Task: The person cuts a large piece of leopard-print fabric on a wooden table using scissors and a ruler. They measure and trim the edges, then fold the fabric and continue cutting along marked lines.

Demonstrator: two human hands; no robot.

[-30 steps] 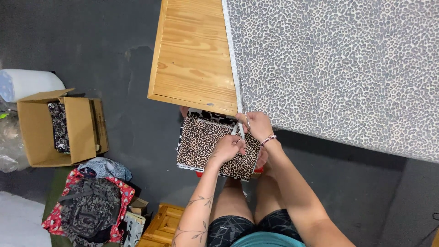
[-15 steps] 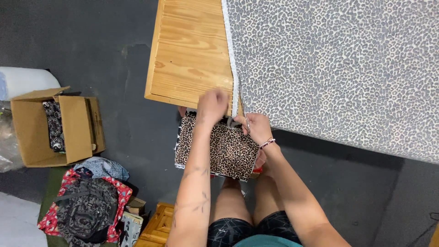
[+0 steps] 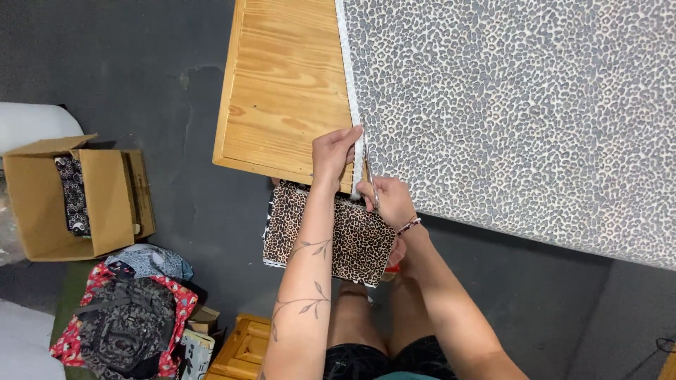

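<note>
Grey spotted fabric [image 3: 521,112] covers most of the wooden table [image 3: 282,84], its white edge [image 3: 350,77] running down the boards toward the near side. Left hand [image 3: 334,153] lies right on that edge at the table's near rim, fingers stretched forward and flat, pressing the border down, thumb tucked beside them; it grips nothing, just pins the cloth. Right hand [image 3: 386,200] sits just beside it, a touch nearer the body, fingers curled closed around scissors [image 3: 371,184]; only a thin sliver of metal shows at the cloth's corner, and I cannot tell whether the blades are open. A beaded bracelet [image 3: 408,225] rings that wrist. Below both hands, over the lap, hangs a brown leopard-print piece [image 3: 352,239], partly hidden by the left forearm with its vine tattoo [image 3: 306,278]. A bit of red [image 3: 392,268] peeks out under the print's right corner; what it is, I cannot tell. Off to the left on the dark floor, an open cardboard box [image 3: 91,200] holds a dark patterned cloth [image 3: 72,193]. Near it lies a heap of fabrics [image 3: 123,331], red, black and pale blue. A small wooden piece [image 3: 239,348] sits beside the left knee.
</note>
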